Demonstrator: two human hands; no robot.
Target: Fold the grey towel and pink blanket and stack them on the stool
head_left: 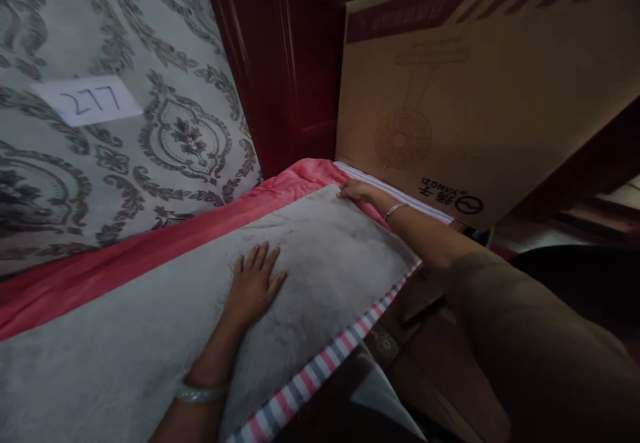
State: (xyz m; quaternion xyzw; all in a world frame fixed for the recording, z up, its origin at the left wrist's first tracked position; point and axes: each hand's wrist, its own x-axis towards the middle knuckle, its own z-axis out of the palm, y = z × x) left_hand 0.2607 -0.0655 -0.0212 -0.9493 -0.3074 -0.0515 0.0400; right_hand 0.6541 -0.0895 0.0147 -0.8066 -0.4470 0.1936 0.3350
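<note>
A grey plush blanket (320, 263) lies spread over a pink cloth (295, 180), which shows along its far side. My left hand (257, 280) rests palm down on the grey blanket, fingers spread, holding nothing. At the blanket's far right corner, my right hand (354, 190) has its fingers curled over the edge and grips it. Beneath the near edge runs a striped cloth (325, 361) in pink, white and grey. The underside of my right fingers is hidden.
A wall with grey floral patterning (190, 133) bears a paper marked 277 (93, 101). Dark red wood panelling (285, 63) stands in the corner. To the right leans a large cardboard box (475, 110). The tiled floor (445, 370) lies below the near edge.
</note>
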